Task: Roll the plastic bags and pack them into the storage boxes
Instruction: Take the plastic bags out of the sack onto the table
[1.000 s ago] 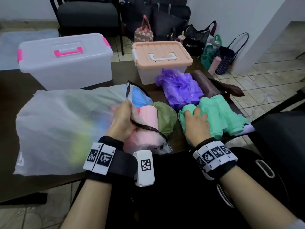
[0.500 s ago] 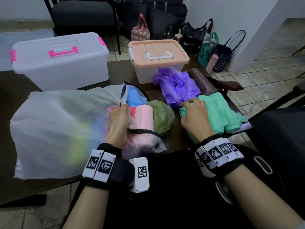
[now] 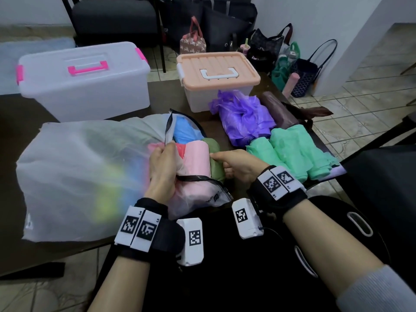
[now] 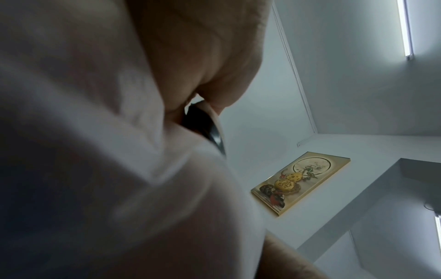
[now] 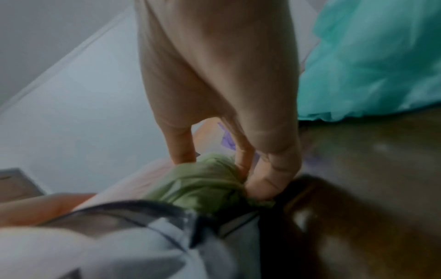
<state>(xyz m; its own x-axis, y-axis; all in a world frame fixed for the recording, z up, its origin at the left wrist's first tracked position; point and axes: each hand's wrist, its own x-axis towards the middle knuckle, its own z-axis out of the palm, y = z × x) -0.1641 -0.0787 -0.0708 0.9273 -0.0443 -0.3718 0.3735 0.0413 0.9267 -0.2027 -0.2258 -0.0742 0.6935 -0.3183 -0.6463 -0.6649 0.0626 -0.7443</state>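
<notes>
A large frosted zip pouch (image 3: 74, 176) lies on the dark table, its black-edged mouth open toward the middle. Pink (image 3: 197, 158), blue (image 3: 183, 129) and olive green (image 3: 215, 158) bag rolls poke out of it. My left hand (image 3: 163, 158) grips the pouch's upper edge (image 4: 210, 130). My right hand (image 3: 227, 164) pinches the olive green roll (image 5: 207, 183) at the pouch's mouth. Loose purple bags (image 3: 243, 118), mint green bags (image 3: 292, 152) and a brown roll (image 3: 279, 111) lie to the right. Two lidded storage boxes stand behind: a clear one with pink handle (image 3: 85, 82) and a peach-lidded one (image 3: 216, 73).
The table's right edge (image 3: 337, 174) runs close beside the mint bags. Handbags (image 3: 265, 48) and a dark chair (image 3: 114, 16) stand on the tiled floor beyond the table. A black seat (image 3: 382, 176) is at my right.
My right hand left the mint green bags and moved left to the olive green roll. My left hand shifted its grip on the pouch's edge.
</notes>
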